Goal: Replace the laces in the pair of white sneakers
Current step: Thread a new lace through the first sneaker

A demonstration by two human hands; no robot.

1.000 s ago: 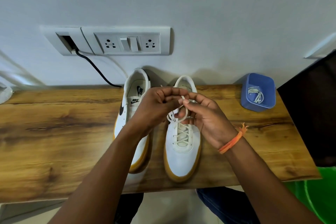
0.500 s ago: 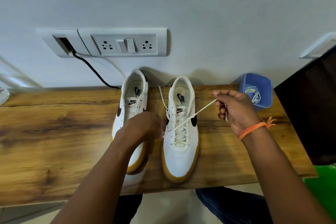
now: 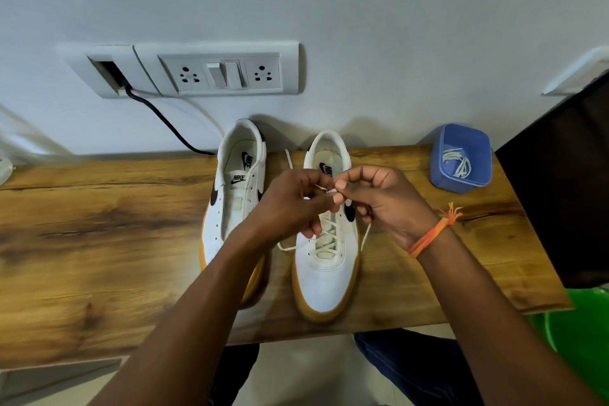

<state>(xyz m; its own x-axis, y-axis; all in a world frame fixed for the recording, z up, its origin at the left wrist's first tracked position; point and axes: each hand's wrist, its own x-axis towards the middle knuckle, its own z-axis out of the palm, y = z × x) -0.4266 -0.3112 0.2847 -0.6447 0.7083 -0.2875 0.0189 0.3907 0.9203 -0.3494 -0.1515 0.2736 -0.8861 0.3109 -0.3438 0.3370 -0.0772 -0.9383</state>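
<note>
left hand [image 3: 290, 204]: fingers pinch lace [image 3: 324, 234] | right hand [image 3: 382, 204]: fingers pinch same lace | over right sneaker [image 3: 326, 273]

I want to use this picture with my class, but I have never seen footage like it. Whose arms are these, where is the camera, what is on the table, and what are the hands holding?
No machine here: a person wears a wide-angle camera on the head, looking down at their own two arms. That bends the edges of the picture.

On the wooden table stand two white sneakers, toes toward the person. The left sneaker has bare eyelets, no lace. The right sneaker is partly laced. A blue container at the right holds another lace.

The left hand and right hand, with an orange wrist thread, meet above the right sneaker and pinch its white lace between their fingertips. Behind, a socket panel sits on the wall.
</note>
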